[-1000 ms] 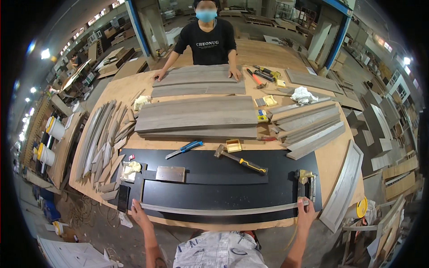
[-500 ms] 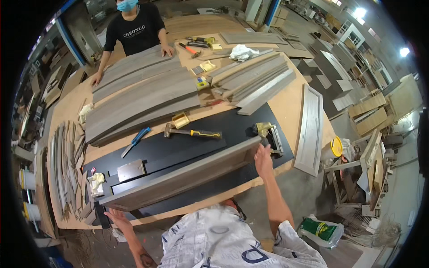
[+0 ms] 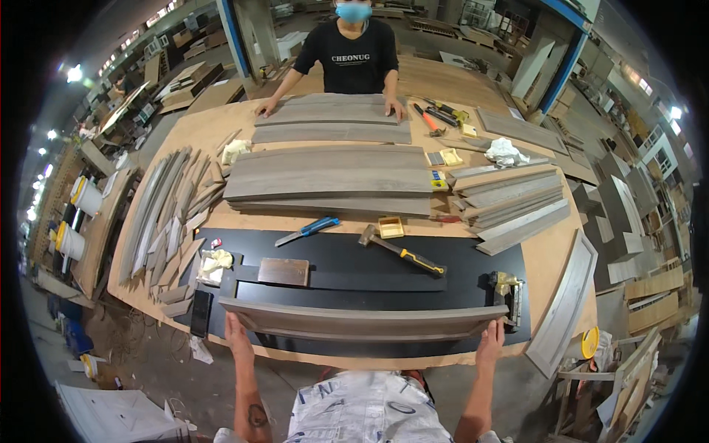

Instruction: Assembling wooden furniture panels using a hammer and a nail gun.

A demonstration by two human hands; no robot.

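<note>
A long grey-brown wooden framed panel (image 3: 362, 325) stands tilted on its long edge near the front of the table, held at both ends. My left hand (image 3: 240, 338) is closed on its left end, with the fingertips partly hidden. At the opposite end my right hand (image 3: 490, 341) grips the corner beside a nail gun (image 3: 509, 295). Beneath the panel lies a black board (image 3: 354, 343). Beyond it are a hammer (image 3: 402, 252) with a black and yellow handle, a blue-handled knife (image 3: 308, 230) and a small wooden block (image 3: 283, 272).
A dark phone-like slab (image 3: 200, 314) lies near the left front edge. Wood strips (image 3: 159, 214) are heaped at left, stacked boards (image 3: 329, 177) across the middle. Another framed panel (image 3: 565, 303) lies at right. A masked co-worker (image 3: 347, 59) rests both hands on boards opposite.
My view has turned, so the table and panel now look level instead of slanted. My left hand's fingers, spread out before, are now closed around the panel's end.
</note>
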